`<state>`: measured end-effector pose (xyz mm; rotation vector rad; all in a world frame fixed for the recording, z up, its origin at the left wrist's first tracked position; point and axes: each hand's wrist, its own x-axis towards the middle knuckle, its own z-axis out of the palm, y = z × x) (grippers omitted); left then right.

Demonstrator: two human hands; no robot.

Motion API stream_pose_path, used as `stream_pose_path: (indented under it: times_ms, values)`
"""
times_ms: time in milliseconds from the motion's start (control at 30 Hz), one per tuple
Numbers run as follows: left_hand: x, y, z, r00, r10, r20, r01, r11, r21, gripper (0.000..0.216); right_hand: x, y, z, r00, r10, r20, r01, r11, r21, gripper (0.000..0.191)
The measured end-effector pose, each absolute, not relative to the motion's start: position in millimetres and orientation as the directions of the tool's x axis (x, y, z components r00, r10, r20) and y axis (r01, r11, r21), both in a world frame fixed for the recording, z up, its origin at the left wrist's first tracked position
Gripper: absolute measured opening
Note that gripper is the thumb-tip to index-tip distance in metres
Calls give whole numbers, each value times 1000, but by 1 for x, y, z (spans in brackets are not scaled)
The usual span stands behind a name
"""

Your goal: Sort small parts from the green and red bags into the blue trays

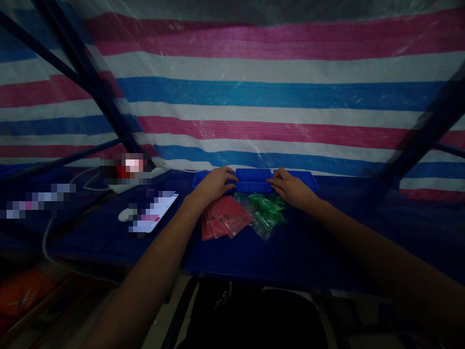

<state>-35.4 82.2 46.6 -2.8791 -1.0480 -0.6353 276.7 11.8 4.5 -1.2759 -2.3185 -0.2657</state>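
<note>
A long blue plastic tray (253, 186) with compartments lies at the back of the blue table, near the striped sheet. My left hand (218, 183) curls over its front left part, fingertips bent inward at the middle compartment. Opposite it, my right hand (289, 188) grips the tray right of that compartment, with thumb and fingers drawn together. Red plastic bags (225, 218) lie fanned out just in front of the tray, below my left hand. Beside them is a loose pile of clear and green plastic bags (267, 213), close to my right hand.
To the left lie a lit phone or tablet (160, 213), partly blurred out, and a white mouse-like object (126, 215). Behind them is a white power strip (140, 180) with cables. Dark blue frame bars (90, 87) slant up at both sides before a striped sheet (276, 92).
</note>
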Motion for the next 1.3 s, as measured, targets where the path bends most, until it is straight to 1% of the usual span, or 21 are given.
stream_pose_path:
  times_ms: [67, 267, 500, 700, 867, 967, 1067, 1133, 1167, 1233, 1300]
  values:
    - [-34, 83, 46, 718, 587, 376, 599, -795, 96, 25, 277, 12, 5, -450, 741, 497, 834, 549, -63, 36]
    - [-35, 84, 43, 731, 555, 397, 575, -814, 80, 27, 277, 12, 7, -422, 754, 504, 852, 520, -64, 35]
    - [-33, 85, 45, 762, 537, 361, 545, -833, 89, 30, 278, 9, 12, -430, 773, 467, 859, 510, -54, 31]
    - [-30, 81, 48, 768, 539, 346, 537, -836, 109, 29, 279, 5, 20, -470, 776, 420, 849, 528, -25, 31]
    - [-26, 77, 49, 774, 539, 332, 540, -836, 98, 28, 282, 2, 26, -479, 791, 380, 845, 533, -45, 28]
    - [-23, 73, 49, 762, 546, 348, 548, -830, 102, 26, 281, 0, 27, -456, 798, 395, 852, 520, -66, 27]
    - [-22, 68, 50, 728, 555, 402, 558, -821, 122, 24, 275, -6, 30, -391, 800, 455, 878, 472, -75, 30]
    - [-24, 63, 54, 680, 559, 473, 571, -809, 136, 26, 265, -15, 36, -362, 773, 521, 895, 445, -38, 33]
    - [-26, 60, 57, 648, 559, 517, 582, -802, 138, 28, 258, -21, 39, -382, 743, 549, 887, 461, -6, 33]
    - [-29, 55, 62, 572, 561, 598, 612, -778, 144, 28, 239, -36, 45, -477, 665, 575, 830, 557, 43, 33]
    - [-32, 50, 65, 504, 567, 652, 644, -749, 154, 29, 217, -52, 47, -640, 539, 547, 689, 718, 99, 32]
